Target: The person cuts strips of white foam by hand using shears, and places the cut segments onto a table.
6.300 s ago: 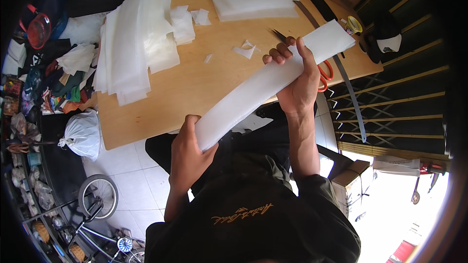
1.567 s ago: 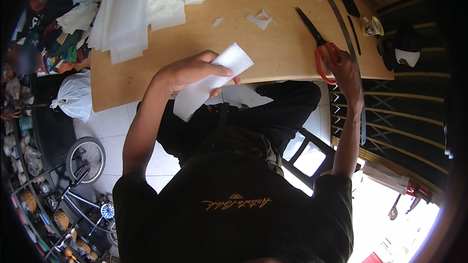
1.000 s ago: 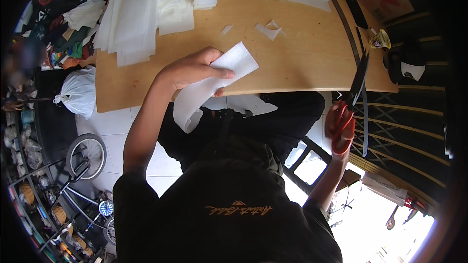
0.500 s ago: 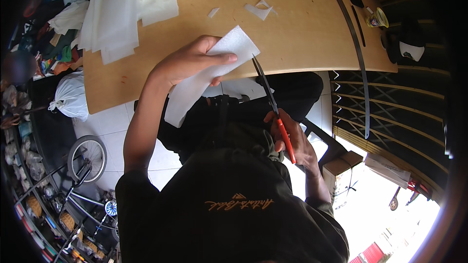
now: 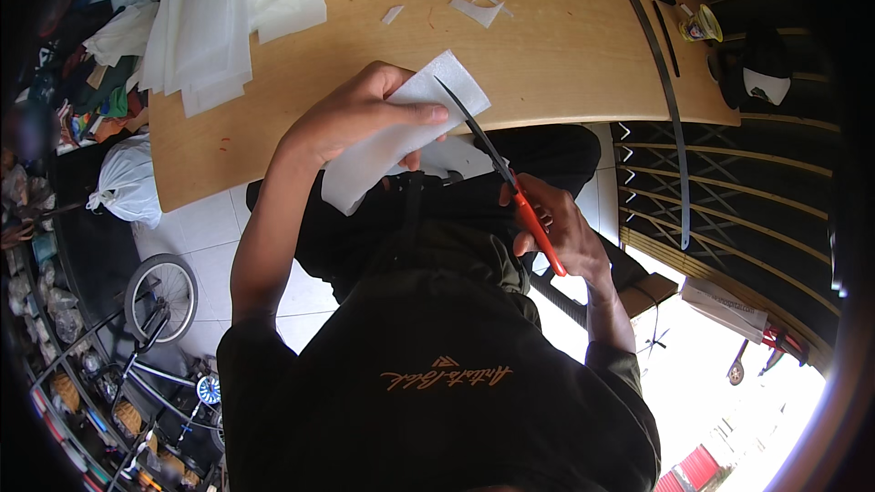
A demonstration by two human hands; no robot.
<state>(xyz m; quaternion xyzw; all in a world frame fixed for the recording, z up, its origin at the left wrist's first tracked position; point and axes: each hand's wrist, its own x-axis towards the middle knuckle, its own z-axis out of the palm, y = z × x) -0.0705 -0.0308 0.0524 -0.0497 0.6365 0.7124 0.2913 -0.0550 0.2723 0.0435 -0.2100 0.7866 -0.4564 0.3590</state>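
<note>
My left hand [image 5: 351,118] pinches the folded white foam sheet [image 5: 401,137], thumb on top and fingers beneath, holding it just off the near edge of the wooden table [image 5: 556,64]. My right hand [image 5: 561,228] is closed through the red handles of the scissors [image 5: 497,169]. The blades are slightly parted and meet the sheet's upper right edge.

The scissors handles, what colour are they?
Red-orange, on the scissors in the right hand; the head view shows them best.
</note>
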